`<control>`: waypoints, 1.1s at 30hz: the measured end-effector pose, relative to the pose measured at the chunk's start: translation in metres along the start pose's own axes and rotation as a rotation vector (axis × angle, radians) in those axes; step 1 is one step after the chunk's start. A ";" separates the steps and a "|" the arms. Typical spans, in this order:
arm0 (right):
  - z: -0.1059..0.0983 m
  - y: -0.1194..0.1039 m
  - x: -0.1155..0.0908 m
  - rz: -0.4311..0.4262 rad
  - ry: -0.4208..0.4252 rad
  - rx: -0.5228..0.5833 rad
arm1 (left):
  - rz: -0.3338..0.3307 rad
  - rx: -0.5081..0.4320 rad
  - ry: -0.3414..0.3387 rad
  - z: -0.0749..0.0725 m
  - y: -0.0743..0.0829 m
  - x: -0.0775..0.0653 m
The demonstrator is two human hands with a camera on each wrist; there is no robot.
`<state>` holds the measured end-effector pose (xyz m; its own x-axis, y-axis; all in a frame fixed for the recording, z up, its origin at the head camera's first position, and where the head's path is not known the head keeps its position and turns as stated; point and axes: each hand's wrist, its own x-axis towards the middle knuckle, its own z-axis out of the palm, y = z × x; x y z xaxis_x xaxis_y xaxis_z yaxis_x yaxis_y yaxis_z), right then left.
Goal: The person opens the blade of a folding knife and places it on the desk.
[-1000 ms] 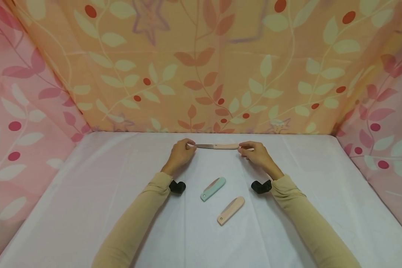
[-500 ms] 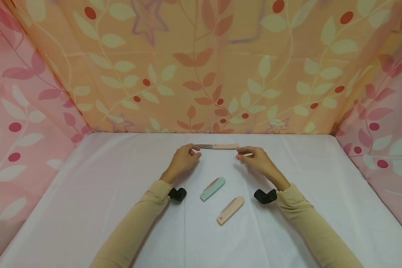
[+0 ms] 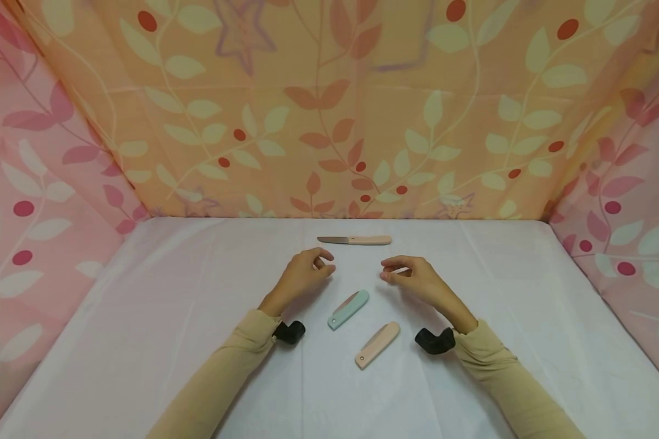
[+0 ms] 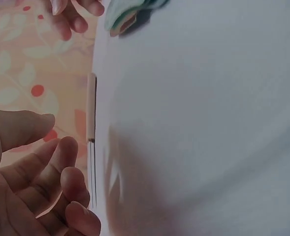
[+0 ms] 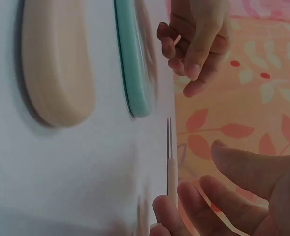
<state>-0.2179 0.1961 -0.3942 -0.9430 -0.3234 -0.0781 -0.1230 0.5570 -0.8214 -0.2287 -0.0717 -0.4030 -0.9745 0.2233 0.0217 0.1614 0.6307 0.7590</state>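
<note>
An unfolded folding knife with a pale pink handle point(image 3: 370, 240) lies level near the table's back edge, its blade toward the left. My left hand point(image 3: 302, 274) hovers just in front of the blade end, loosely curved and holding nothing. Across from it, my right hand point(image 3: 414, 277) is in front of the handle end, also empty, thumb and fingers apart. Between and nearer than the hands lies a folded mint-green pocket knife point(image 3: 349, 310), set diagonally. Closer still is a folded beige-pink pocket knife point(image 3: 378, 346) at a similar slant. Neither hand touches a knife.
A white cloth covers the table point(image 3: 143, 341). Behind it hangs an orange leaf-patterned curtain point(image 3: 318, 110), with pink patterned cloth point(image 3: 38, 219) at both sides. A black wrist camera point(image 3: 290, 332) sticks out by the left cuff, another black wrist camera point(image 3: 435, 341) by the right.
Both hands have let go of the unfolded knife's two ends and drawn back toward the person. All the knives stay where they lay.
</note>
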 end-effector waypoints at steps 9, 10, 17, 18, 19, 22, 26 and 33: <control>0.014 -0.009 -0.013 -0.015 -0.041 -0.042 | 0.042 0.056 -0.040 0.004 0.005 -0.015; 0.015 -0.009 -0.015 -0.016 -0.045 -0.046 | 0.047 0.060 -0.045 0.004 0.005 -0.016; 0.023 -0.012 -0.023 0.001 -0.072 -0.053 | 0.051 0.068 -0.093 0.007 0.012 -0.030; 0.024 -0.013 -0.024 0.003 -0.076 -0.062 | 0.052 0.068 -0.103 0.007 0.012 -0.032; 0.025 -0.013 -0.025 0.005 -0.077 -0.071 | 0.055 0.066 -0.113 0.007 0.013 -0.033; 0.028 -0.014 -0.027 0.006 -0.075 -0.095 | 0.074 0.059 -0.145 0.009 0.013 -0.037; 0.030 -0.012 -0.027 -0.010 -0.078 -0.129 | 0.084 0.067 -0.188 0.014 0.013 -0.039; 0.033 -0.008 -0.025 -0.047 -0.088 -0.175 | 0.093 0.137 -0.218 0.019 0.016 -0.042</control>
<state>-0.1836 0.1745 -0.4037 -0.9053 -0.4134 -0.0974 -0.2251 0.6615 -0.7153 -0.1819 -0.0568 -0.4048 -0.9005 0.4300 -0.0646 0.2825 0.6914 0.6650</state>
